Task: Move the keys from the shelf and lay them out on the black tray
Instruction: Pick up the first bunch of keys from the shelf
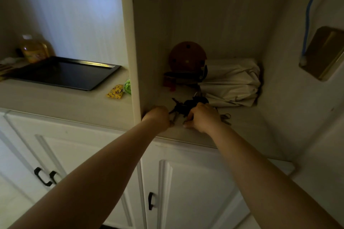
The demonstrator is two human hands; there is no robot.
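A dark bunch of keys [183, 107] lies near the front of the shelf [247, 126] in the right-hand alcove. My left hand [158, 118] is curled at the bunch's left end, fingers closed on a key there. My right hand [203, 118] rests over the right side of the bunch, fingers bent down onto it. A few loose keys [226, 118] show just right of that hand. The black tray [63, 73] sits empty on the counter to the left, beyond the white divider panel [134, 61].
A brown round object [187, 55], a dark flat item and a folded white cloth bundle [234, 82] fill the shelf's back. A yellow bottle [34, 49] stands behind the tray; a yellow packet [115, 91] and green item lie by the divider. White cabinet doors are below.
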